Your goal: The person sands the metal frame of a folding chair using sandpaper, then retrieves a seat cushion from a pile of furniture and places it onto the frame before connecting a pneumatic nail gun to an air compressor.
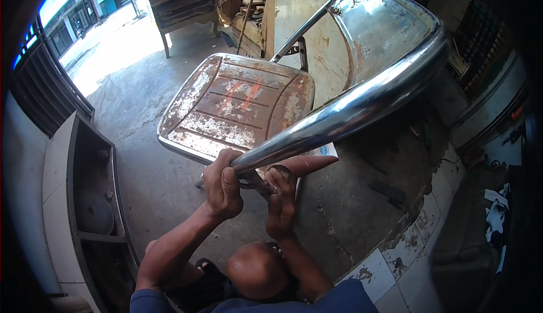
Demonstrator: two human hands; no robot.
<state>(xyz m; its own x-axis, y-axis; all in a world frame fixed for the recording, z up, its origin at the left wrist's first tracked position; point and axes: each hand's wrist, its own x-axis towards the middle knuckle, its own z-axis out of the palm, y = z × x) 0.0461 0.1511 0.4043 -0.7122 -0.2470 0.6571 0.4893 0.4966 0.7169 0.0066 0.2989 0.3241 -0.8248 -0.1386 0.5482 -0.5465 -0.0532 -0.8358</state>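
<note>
A metal chair with a chrome tube frame [339, 115] stands tilted before me. Its square seat [235, 101] is brown with rust and patches of worn pale paint, with orange-red marks in the middle. The curved metal backrest [379, 27] also has rust along its edge. My left hand [223, 185] is wrapped round the lower end of the thick chrome tube. Just right of it, my right hand [281, 200] is closed on a reddish-brown sheet of sandpaper [311, 164], against the frame below the tube. The sheet's pointed end sticks out to the right; my fingers hide the contact.
An open-fronted cabinet [59, 200] stands along the left side. An old upholstered armchair [184, 1] is at the back, near a leaning stick [249, 16] and cluttered boxes. A dark flat piece [387, 193] lies on the concrete floor, beside broken white tiles [373, 270].
</note>
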